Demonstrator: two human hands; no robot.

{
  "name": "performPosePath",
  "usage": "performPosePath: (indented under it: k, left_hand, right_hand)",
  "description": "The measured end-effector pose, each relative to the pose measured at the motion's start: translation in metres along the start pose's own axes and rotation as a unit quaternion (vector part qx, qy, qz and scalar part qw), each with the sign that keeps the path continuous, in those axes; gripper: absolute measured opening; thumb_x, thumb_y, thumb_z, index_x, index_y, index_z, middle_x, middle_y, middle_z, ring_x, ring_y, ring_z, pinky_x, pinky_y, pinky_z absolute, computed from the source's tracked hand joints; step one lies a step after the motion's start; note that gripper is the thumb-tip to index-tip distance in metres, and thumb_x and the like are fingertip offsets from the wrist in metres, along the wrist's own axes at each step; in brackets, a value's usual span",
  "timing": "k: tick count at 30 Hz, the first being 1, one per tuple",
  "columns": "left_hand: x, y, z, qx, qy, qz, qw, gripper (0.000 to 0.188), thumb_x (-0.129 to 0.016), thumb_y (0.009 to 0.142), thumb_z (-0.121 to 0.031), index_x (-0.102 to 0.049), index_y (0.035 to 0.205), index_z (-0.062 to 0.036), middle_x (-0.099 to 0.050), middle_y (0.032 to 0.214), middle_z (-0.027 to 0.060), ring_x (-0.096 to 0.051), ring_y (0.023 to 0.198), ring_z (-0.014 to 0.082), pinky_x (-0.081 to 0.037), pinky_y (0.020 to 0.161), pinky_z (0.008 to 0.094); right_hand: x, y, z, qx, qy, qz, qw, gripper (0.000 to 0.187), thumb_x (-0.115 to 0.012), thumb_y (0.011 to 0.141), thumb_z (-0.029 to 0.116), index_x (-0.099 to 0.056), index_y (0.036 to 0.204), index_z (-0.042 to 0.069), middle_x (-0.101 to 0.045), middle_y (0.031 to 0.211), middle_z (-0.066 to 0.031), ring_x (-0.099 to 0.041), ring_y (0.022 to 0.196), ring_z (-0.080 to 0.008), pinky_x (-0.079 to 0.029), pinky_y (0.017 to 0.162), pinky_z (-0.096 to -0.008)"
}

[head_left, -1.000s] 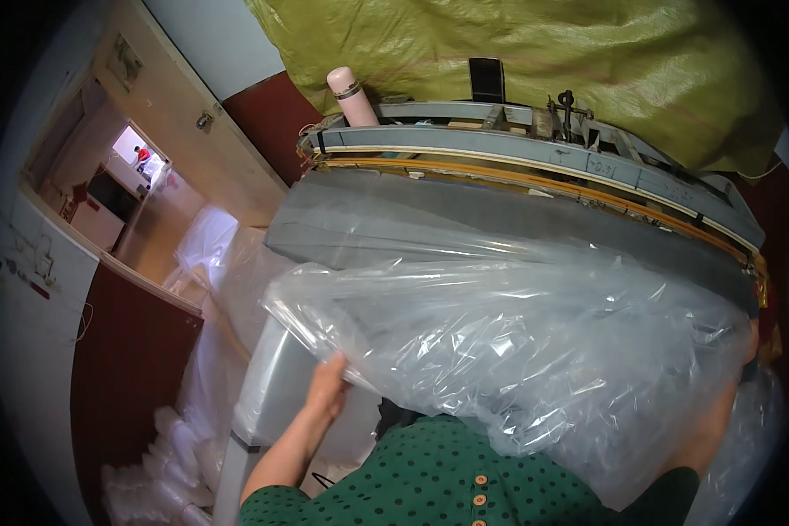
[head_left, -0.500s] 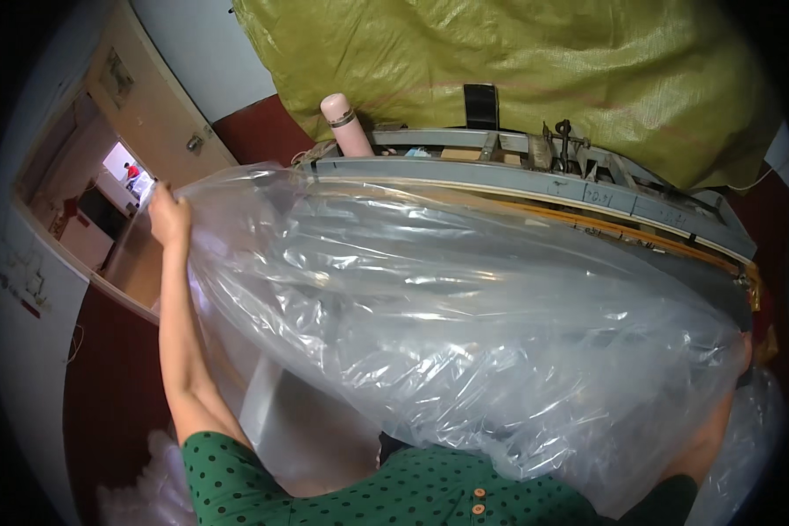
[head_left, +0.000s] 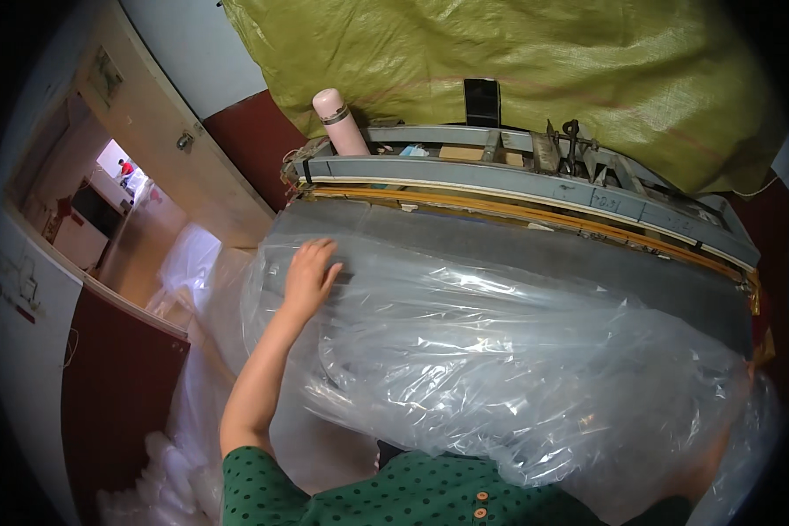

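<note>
A big clear plastic film (head_left: 482, 342) lies wrinkled over the dark grey work surface (head_left: 552, 250) and spills toward my body. My left hand (head_left: 310, 279) rests over its far left part, fingers stretched and thumb apart, with nothing gripped. At the far right edge my right hand (head_left: 747, 373) is mostly hidden behind the film, so its fingers cannot be made out. The film's right end bunches around that forearm. Along the back of the surface runs a grey metal bar frame (head_left: 465, 175) with an orange-yellow strip (head_left: 517, 215) in front of it.
A pink thermos (head_left: 342, 127) stands at the frame's back left. Metal clamp-like parts (head_left: 570, 145) sit farther right. Behind hangs a yellow-green tarp (head_left: 587, 61). On the left, a door (head_left: 162, 105) stands ajar, with a person in red (head_left: 125, 167) beyond. More plastic (head_left: 171, 473) heaps at lower left.
My left hand has let go of the film's raised left corner and moved right and down onto the film. The film has sunk nearer to me, baring the dark surface's back strip.
</note>
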State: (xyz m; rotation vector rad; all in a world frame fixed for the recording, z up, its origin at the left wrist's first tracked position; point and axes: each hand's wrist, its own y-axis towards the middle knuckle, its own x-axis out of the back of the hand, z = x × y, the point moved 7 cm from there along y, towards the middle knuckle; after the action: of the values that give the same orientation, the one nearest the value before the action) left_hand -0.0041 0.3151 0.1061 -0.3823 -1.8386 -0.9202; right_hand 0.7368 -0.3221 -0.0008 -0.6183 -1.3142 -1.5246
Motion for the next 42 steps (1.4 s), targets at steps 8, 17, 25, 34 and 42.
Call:
performPosePath:
  k: [8,17,25,34,42]
  left_hand:
    - [-0.067,0.062,0.027,0.023,0.023,0.216,0.976,0.015,-0.065,0.077,-0.015,-0.062,0.089,-0.0083,-0.059,0.087,0.0087,-0.05,0.096,0.026,-0.037,0.087,0.0377]
    - [-0.072,0.058,0.019,0.026,-0.026,0.002,0.999,0.011,-0.066,0.073,-0.012,-0.057,0.072,-0.005,-0.061,0.073,0.0077,-0.054,0.076,0.0261,-0.043,0.068,0.0359]
    - [-0.075,0.049,0.016,0.055,-0.09,-0.065,0.992,0.025,-0.069,0.07,-0.011,-0.063,0.094,-0.0091,-0.062,0.079,0.0077,-0.054,0.078,0.0268,-0.043,0.069,0.0363]
    - [-0.073,0.054,0.013,0.027,0.018,-0.076,0.997,0.012,-0.066,0.073,-0.018,-0.06,0.075,-0.0073,-0.059,0.076,0.0075,-0.054,0.08,0.0271,-0.042,0.068,0.0396]
    - [0.004,0.114,0.059,0.15,-0.141,-0.275,0.939,0.021,-0.048,0.087,-0.018,-0.055,0.081,0.0015,-0.055,0.071,0.0155,-0.05,0.062,0.0236,-0.043,0.062,0.0344]
  right_hand:
    - [-0.002,0.006,-0.001,0.004,0.007,-0.003,1.0,0.034,-0.051,0.082,0.033,-0.057,0.105,0.008,-0.064,0.095,-0.0132,-0.061,0.09,-0.0299,-0.048,0.076,-0.0441]
    - [0.005,0.001,-0.019,-0.012,0.006,-0.005,1.0,0.035,-0.051,0.082,0.033,-0.057,0.107,0.008,-0.064,0.096,-0.013,-0.061,0.09,-0.0295,-0.048,0.076,-0.0441]
    - [0.019,0.004,-0.029,-0.011,0.009,-0.005,1.0,0.036,-0.051,0.081,0.032,-0.057,0.108,0.009,-0.064,0.096,-0.0127,-0.061,0.09,-0.0292,-0.048,0.077,-0.0441]
    - [0.03,0.012,-0.053,0.009,0.025,-0.004,1.0,0.038,-0.051,0.081,0.032,-0.057,0.11,0.009,-0.064,0.097,-0.0125,-0.061,0.091,-0.0288,-0.049,0.077,-0.044]
    - [0.043,0.133,0.029,0.06,-0.262,0.076,0.96,0.032,-0.051,0.08,0.03,-0.065,0.099,0.008,-0.063,0.097,-0.0156,-0.059,0.094,-0.0319,-0.047,0.08,-0.0424]
